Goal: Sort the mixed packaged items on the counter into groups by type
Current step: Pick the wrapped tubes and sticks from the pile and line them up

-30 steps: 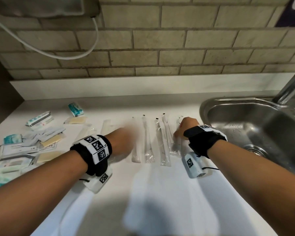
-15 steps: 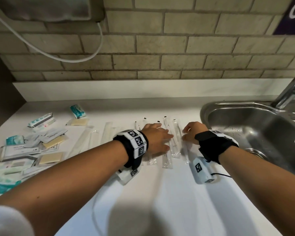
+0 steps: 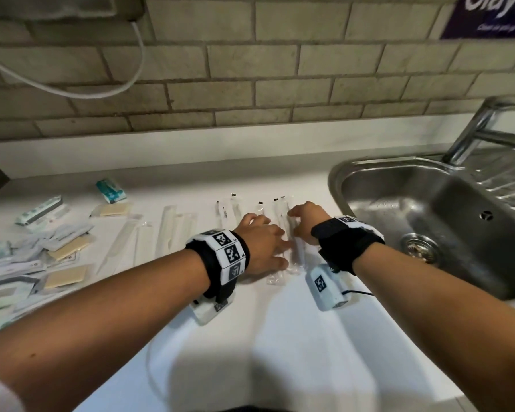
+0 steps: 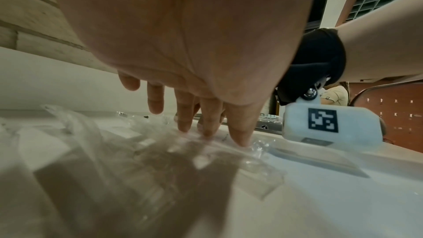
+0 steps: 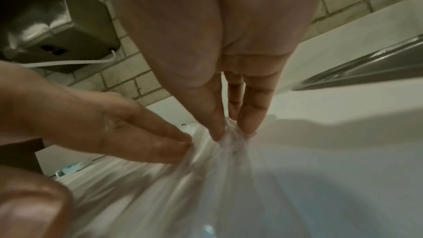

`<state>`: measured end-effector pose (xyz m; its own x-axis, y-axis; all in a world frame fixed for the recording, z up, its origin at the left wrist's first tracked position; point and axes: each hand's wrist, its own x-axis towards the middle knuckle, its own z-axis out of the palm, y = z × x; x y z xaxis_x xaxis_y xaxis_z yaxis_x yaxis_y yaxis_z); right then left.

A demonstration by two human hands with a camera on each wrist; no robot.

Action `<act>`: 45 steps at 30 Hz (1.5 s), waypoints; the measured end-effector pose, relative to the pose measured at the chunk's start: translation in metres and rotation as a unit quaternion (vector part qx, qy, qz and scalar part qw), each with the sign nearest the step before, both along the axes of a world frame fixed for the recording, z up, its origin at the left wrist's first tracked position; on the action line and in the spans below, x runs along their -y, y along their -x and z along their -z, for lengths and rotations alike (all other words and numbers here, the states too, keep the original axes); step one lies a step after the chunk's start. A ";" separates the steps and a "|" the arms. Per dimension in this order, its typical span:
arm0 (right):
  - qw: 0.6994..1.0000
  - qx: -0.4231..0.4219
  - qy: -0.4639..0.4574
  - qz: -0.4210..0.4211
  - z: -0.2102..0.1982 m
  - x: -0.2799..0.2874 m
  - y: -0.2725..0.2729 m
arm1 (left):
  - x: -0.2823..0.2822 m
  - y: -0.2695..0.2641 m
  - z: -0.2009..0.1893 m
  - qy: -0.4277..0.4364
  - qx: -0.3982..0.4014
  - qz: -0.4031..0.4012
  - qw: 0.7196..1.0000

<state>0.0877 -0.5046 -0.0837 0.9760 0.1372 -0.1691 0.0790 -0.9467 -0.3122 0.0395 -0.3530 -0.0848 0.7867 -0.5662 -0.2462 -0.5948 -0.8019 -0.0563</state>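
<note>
Several long clear packets (image 3: 281,211) lie side by side in the middle of the white counter (image 3: 280,337). My left hand (image 3: 262,245) lies flat over their left part. In the left wrist view its straight fingers (image 4: 207,124) press down on the crinkled wrappers (image 4: 160,151). My right hand (image 3: 305,226) sits at the right edge of the same bunch. Its thumb and fingertips (image 5: 249,120) rest on the clear packets (image 5: 231,160), close to the left hand's fingers (image 5: 160,144). Neither hand lifts anything.
Long pale sleeves (image 3: 167,230) lie left of the clear ones. A mixed pile of beige, grey and teal sachets (image 3: 66,248) covers the far left. A steel sink (image 3: 336,179) with a tap (image 3: 473,129) is close on the right.
My left hand has slid right from the left end of the row onto the clear packets, which now sit bunched closer to my right hand. The right hand has barely moved.
</note>
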 end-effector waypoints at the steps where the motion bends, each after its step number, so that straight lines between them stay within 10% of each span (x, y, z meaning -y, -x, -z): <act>1: 1.000 -0.001 0.001 -0.001 0.000 -0.001 0.001 | 0.000 0.000 0.000 -0.003 0.001 -0.001 1.000; 45: 0.988 -0.045 0.093 -0.118 -0.015 -0.014 0.028 | -0.018 -0.008 -0.004 0.005 -0.032 -0.088 0.996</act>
<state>0.0596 -0.4902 -0.0689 0.8999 0.3181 -0.2983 0.2848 -0.9467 -0.1503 0.0476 -0.3351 -0.0806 0.8566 -0.4242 -0.2936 -0.4475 -0.8942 -0.0136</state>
